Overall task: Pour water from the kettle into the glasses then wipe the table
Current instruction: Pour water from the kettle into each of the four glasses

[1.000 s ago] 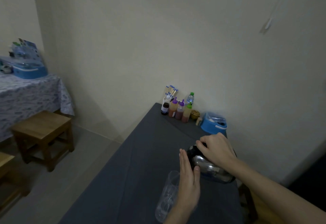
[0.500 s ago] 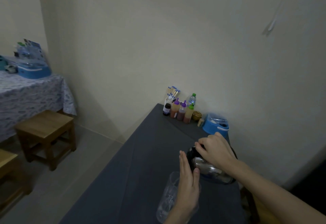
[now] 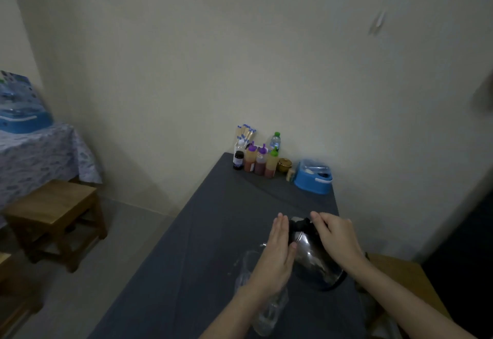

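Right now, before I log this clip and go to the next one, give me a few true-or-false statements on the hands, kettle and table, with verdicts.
1. The right hand rests on top of the kettle. True.
2. The left hand is clenched in a fist. False: its fingers are straight and flat, beside the kettle's top.
3. A clear glass stands on the table near the left hand. True.
4. The kettle is bright red plastic. False: it is shiny metal with a black top.
5. Sauce bottles stand at the table's far end by the wall. True.
6. The blue container sits on the floor. False: it is on the table.
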